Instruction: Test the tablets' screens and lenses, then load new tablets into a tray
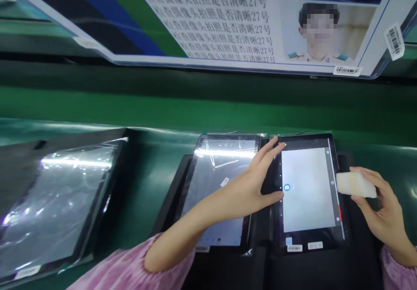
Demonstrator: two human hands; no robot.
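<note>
My left hand (249, 185) reaches across one tablet (221, 203) to the left edge of a second tablet (308, 190). Its fingers are spread, with fingertips and thumb at that edge; whether they press on the glass I cannot tell. The second tablet is lit, showing a pale camera-like screen with a round blue icon. In my right hand (384, 203), a whitish block (355, 184) with a yellowish band is pinched between thumb and fingers. It looks like foam or an eraser, and its tip is beside the second tablet's right edge.
Both tablets rest on black pads (241, 270). At the left lies a large dark panel (61, 198) under shiny film, beside a black sheet (19, 164). A printed board (208, 29) with Chinese text and a portrait stands behind the green bench (140, 168).
</note>
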